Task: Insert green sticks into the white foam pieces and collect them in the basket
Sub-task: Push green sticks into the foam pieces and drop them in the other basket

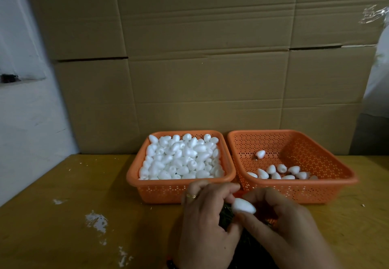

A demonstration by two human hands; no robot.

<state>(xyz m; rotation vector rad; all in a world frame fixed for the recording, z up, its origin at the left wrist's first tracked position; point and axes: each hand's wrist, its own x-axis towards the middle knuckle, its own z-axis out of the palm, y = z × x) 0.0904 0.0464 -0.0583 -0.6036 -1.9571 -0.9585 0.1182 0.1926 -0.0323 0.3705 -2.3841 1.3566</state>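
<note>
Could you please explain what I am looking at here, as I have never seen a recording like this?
There is no machine here: a person wears a camera on the head, looking forward and down, so this single picture shows their own two hands. The right hand pinches one white foam piece, and the left hand meets it over a dark bundle, probably the sticks. On the wooden table stand two orange baskets: the left basket is full of foam pieces, the right basket holds only a few. Cardboard forms the backdrop.
</note>
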